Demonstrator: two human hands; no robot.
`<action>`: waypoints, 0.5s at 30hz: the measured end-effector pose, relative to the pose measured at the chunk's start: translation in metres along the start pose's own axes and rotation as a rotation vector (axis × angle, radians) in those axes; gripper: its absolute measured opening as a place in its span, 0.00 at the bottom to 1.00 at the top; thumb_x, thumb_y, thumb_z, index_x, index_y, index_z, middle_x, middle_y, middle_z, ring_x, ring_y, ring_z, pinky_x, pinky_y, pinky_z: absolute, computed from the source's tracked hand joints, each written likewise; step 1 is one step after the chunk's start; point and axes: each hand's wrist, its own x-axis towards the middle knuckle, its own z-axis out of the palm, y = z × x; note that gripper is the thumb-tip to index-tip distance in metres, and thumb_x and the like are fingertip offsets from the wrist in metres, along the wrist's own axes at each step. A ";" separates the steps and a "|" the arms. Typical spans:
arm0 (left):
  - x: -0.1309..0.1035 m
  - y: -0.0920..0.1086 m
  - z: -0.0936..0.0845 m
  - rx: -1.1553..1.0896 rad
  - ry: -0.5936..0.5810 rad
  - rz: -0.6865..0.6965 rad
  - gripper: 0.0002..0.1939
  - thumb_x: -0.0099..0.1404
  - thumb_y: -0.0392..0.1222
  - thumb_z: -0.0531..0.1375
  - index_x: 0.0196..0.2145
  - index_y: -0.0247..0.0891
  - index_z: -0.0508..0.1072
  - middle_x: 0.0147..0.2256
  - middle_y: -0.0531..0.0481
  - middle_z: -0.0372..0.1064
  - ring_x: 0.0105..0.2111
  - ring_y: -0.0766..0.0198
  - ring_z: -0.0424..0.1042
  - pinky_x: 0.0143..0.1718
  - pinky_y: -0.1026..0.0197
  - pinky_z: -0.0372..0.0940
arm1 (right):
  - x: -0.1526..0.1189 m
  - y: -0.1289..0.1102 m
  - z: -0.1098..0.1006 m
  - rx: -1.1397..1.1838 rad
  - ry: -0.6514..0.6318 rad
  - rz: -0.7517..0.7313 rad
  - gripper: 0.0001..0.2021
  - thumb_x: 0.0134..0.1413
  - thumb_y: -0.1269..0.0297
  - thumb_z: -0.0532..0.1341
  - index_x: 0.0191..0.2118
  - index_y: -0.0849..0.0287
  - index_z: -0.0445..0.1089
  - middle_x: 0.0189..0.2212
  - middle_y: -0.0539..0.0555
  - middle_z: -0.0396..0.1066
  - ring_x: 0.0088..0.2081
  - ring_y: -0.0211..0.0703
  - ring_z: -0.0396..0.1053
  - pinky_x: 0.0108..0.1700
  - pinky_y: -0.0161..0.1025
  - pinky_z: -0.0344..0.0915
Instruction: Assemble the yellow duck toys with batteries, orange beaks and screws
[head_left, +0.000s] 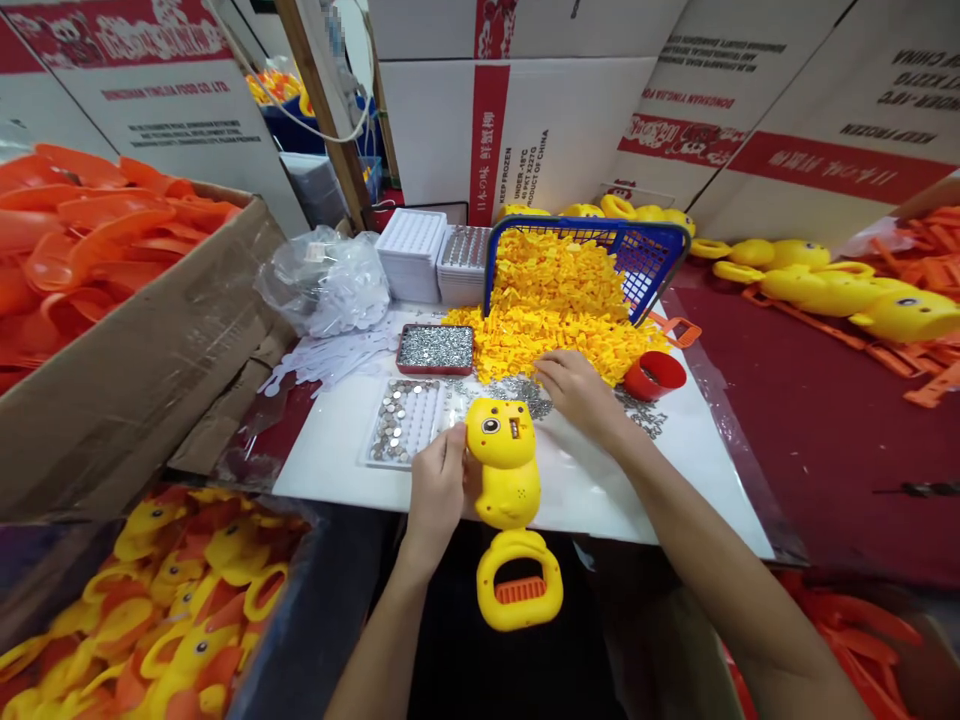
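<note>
A yellow duck-shaped toy (510,485) with a ring handle at its lower end lies at the table's front edge, the handle hanging past it. A small slot with metal inside shows in its head. My left hand (439,480) grips the toy's head from the left, fingers closed. Farther up, my right hand (574,390) has its fingertips together at the near edge of the small yellow parts (570,340); anything between them is too small to make out. Small metal pieces (529,395) lie beside those fingers.
A red tin of screws (436,349), a white tray of button cells (405,422) and a red cup (655,376) stand around. A blue basket (656,255) spills yellow parts. Boxes of orange pieces (127,370) and finished-looking toys (195,600) flank the left side.
</note>
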 end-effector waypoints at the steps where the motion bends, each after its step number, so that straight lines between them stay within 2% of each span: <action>1: 0.001 0.000 0.000 0.004 0.001 -0.001 0.28 0.69 0.65 0.50 0.22 0.42 0.59 0.18 0.57 0.56 0.20 0.66 0.57 0.21 0.63 0.53 | -0.002 0.000 -0.003 -0.006 0.017 -0.010 0.12 0.68 0.65 0.54 0.43 0.59 0.77 0.43 0.64 0.75 0.45 0.54 0.72 0.49 0.53 0.71; 5: 0.000 0.006 -0.003 0.133 -0.012 0.027 0.26 0.72 0.61 0.47 0.23 0.42 0.61 0.20 0.54 0.61 0.22 0.63 0.62 0.23 0.62 0.56 | -0.023 -0.013 -0.021 -0.033 0.036 -0.089 0.10 0.67 0.69 0.54 0.43 0.58 0.74 0.42 0.61 0.74 0.43 0.50 0.71 0.46 0.50 0.72; 8: -0.003 0.015 -0.007 0.351 -0.006 0.119 0.21 0.74 0.56 0.46 0.33 0.40 0.69 0.28 0.48 0.71 0.29 0.57 0.71 0.31 0.56 0.65 | -0.054 -0.032 -0.036 -0.061 0.014 -0.167 0.13 0.65 0.76 0.52 0.40 0.57 0.73 0.38 0.60 0.73 0.41 0.48 0.70 0.42 0.46 0.72; 10: -0.007 0.019 -0.007 0.457 0.064 0.259 0.21 0.74 0.55 0.48 0.46 0.37 0.70 0.41 0.40 0.75 0.40 0.50 0.75 0.41 0.49 0.70 | -0.075 -0.043 -0.045 -0.078 -0.007 -0.228 0.15 0.64 0.80 0.51 0.41 0.58 0.72 0.38 0.59 0.72 0.42 0.47 0.69 0.42 0.44 0.73; 12: -0.009 0.021 -0.005 0.529 0.120 0.470 0.24 0.73 0.56 0.51 0.57 0.35 0.66 0.55 0.32 0.68 0.54 0.45 0.71 0.52 0.42 0.68 | -0.092 -0.051 -0.052 -0.068 -0.052 -0.281 0.15 0.64 0.80 0.51 0.46 0.59 0.71 0.39 0.60 0.73 0.43 0.47 0.70 0.43 0.44 0.74; 15: -0.010 0.020 0.004 0.606 0.047 0.723 0.25 0.72 0.53 0.57 0.60 0.38 0.66 0.62 0.33 0.61 0.63 0.42 0.61 0.62 0.38 0.62 | -0.108 -0.054 -0.055 0.002 -0.116 -0.286 0.14 0.66 0.77 0.53 0.53 0.61 0.68 0.44 0.61 0.75 0.47 0.48 0.71 0.47 0.45 0.75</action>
